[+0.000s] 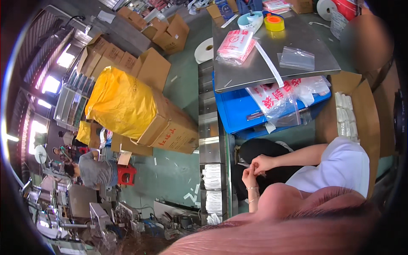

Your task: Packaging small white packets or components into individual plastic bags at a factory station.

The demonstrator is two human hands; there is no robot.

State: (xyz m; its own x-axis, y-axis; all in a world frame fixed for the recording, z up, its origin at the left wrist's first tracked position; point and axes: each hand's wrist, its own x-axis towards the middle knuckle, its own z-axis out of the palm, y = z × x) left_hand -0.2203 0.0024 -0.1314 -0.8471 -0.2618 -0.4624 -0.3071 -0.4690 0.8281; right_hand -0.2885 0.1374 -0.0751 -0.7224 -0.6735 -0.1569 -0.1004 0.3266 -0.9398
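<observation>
My left hand point(249, 178), with a thin bracelet at its wrist, and my right hand point(263, 163) meet in front of my lap. The fingers of both are pinched together, tip against tip. A narrow pale sliver point(243, 164) shows beside the fingertips; whether they hold it, I cannot tell. Anything between the fingers is too small to make out. Beneath the hands are my dark trousers point(278, 174). Left of them runs a metal channel point(209, 153), where stacks of white packets point(212, 176) lie close by.
A steel table point(293, 34) bears printed plastic bags point(236, 44), clear zip bags point(297, 58) and yellow tape point(274, 22). Below it sits a blue tray point(229, 114). An open carton point(367, 110) holds white packets. Leftward stand a yellow-lined carton point(174, 127) and a seated co-worker point(95, 168).
</observation>
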